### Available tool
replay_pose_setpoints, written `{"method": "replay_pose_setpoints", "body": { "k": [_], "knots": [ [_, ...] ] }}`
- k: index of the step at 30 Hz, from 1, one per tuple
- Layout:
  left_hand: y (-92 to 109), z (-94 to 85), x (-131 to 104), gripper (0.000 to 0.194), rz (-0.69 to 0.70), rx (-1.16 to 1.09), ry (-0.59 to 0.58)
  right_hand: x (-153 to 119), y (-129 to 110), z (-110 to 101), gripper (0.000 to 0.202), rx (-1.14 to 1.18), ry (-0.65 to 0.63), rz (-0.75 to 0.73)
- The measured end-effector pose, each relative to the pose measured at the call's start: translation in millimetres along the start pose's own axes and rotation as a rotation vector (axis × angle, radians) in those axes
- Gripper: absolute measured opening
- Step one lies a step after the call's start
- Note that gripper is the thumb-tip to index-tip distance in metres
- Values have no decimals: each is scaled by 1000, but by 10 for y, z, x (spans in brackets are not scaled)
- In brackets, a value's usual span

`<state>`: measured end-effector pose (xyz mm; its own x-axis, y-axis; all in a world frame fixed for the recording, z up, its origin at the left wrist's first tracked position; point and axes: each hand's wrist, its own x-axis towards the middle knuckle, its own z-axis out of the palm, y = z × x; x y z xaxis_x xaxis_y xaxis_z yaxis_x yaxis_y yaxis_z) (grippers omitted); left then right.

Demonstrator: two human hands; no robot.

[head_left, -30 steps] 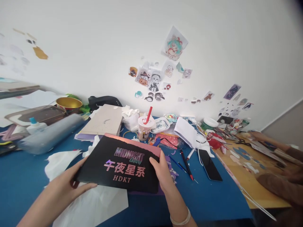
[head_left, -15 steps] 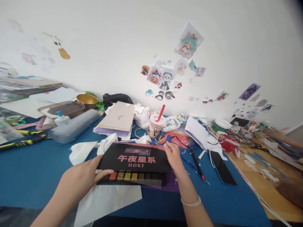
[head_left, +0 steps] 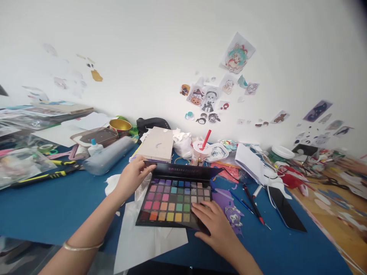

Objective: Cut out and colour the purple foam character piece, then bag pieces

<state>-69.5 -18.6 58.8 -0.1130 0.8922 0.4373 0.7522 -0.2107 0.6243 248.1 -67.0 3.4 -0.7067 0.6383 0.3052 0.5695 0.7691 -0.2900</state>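
Observation:
An eyeshadow palette [head_left: 174, 202] with rows of coloured pans lies on the blue table over white paper, its black lid [head_left: 183, 170] raised along the far side. My left hand [head_left: 134, 173] grips the lid's left end between thumb and fingers. Flat across the lower right pans rests my right hand [head_left: 213, 225], fingers spread and covering that corner. Purple paper cutouts [head_left: 233, 215] lie just right of the palette. Under its near edge a sheet of white paper [head_left: 149, 244] sticks out.
A cup with a red straw [head_left: 200, 151] stands behind the lid. Pens [head_left: 254, 204] and a phone [head_left: 286, 210] lie to the right. Yellow-black pliers [head_left: 54, 175] and a clear plastic roll [head_left: 110, 154] are at left. Another person's hand [head_left: 351, 164] shows far right.
The lid has swung up and back, exposing the pans. My left hand has moved from the near left side to the lid's end; my right hand has come down onto the pans.

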Motion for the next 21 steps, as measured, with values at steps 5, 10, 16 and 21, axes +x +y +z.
{"method": "replay_pose_setpoints", "body": {
  "k": [5, 10, 16, 21],
  "knots": [
    [-70, -12, -16, 39, 89, -116, -142, 129, 113, -84, 26, -40, 180, -198],
    [-172, -50, -100, 49, 134, -245, -317, 393, 247, -222, 24, -128, 481, 2],
    [-259, -28, -121, 74, 49, -365, -350, 739, 265, -286, 28, -180, 659, 150],
    [-221, 133, 74, 47, -108, -234, -209, 562, 172, -283, 20, -98, 797, 136]
  ]
}}
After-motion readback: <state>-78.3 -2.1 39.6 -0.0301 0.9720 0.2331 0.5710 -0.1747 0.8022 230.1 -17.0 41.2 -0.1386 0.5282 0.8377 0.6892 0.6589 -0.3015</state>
